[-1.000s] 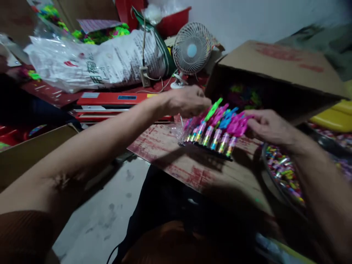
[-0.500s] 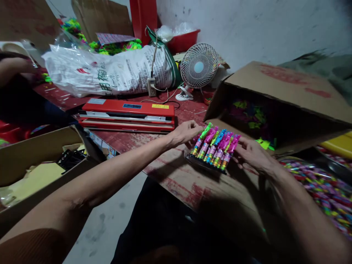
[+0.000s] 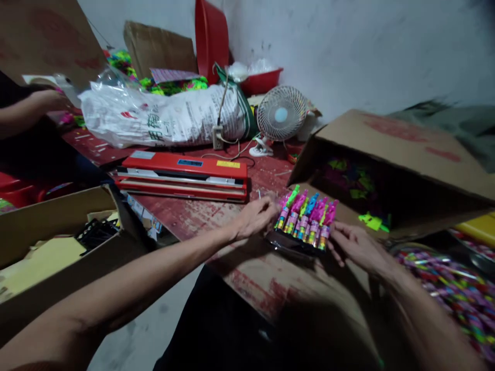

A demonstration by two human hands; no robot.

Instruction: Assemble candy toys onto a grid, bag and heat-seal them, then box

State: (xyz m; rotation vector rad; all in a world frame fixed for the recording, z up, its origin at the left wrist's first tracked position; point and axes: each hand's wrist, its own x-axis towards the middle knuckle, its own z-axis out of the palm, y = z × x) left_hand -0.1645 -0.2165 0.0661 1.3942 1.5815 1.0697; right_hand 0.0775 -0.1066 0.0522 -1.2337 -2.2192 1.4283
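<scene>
Row of coloured toy tubes (image 3: pixel 305 219) on red surface (image 3: pixel 201 216), before open carton (image 3: pixel 390 159) — left hand (image 3: pixel 255 219) and right hand (image 3: pixel 353 245) pinch its ends; grip narrow.

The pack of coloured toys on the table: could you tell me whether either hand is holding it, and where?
Both hands hold the pack of coloured toys: left hand at its left edge, right hand at its right edge, low on the table.

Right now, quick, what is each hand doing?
Left hand: fingers pinched on the left edge of the black tray of colourful plastic toy tubes.
Right hand: fingers on the tray's right end; a closed grip cannot be told.
</scene>
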